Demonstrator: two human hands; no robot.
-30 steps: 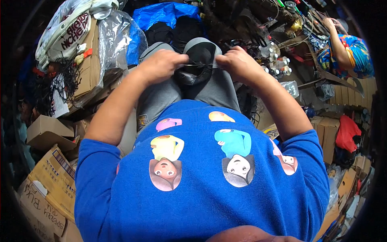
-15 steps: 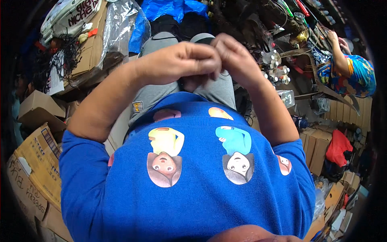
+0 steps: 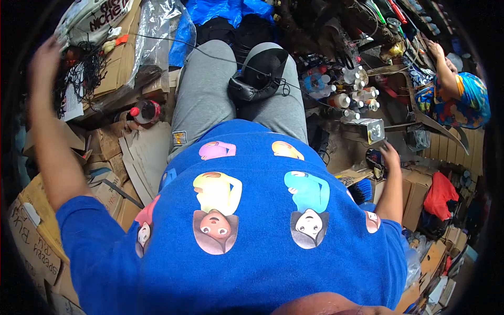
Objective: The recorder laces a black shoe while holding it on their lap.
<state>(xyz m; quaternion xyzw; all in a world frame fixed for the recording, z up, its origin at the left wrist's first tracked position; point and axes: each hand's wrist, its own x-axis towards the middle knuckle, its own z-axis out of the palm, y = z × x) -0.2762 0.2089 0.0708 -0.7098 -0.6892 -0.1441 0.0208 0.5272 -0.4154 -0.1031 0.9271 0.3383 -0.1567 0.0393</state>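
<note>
A black shoe (image 3: 262, 73) lies across my lap, its toe towards my left knee. A long dark thread (image 3: 163, 40) stretches from the shoe to the upper left, towards my left hand (image 3: 46, 58), which is raised far out to the side and smeared by motion. That hand looks closed on the thread. From the shoe's other side, loops of thread trail to the right, towards my right hand (image 3: 388, 155), held out low at the right beside a metal tin (image 3: 375, 131). Its fingers look pinched on the thread, though blur hides the tips.
Several bottles (image 3: 362, 94) stand right of my knees. Beyond them, another person's arm (image 3: 445, 79) reaches over a bench. At the left are flattened cardboard (image 3: 116, 68), tangled black cords (image 3: 86, 79), a red-capped bottle (image 3: 144, 113) and boxes (image 3: 39, 236). A blue-bristled brush (image 3: 359, 190) is near my right elbow.
My hands were together above my lap, covering the shoe. They have swung wide apart, left to the upper left and right to the lower right, and the thread now shows stretched out.
</note>
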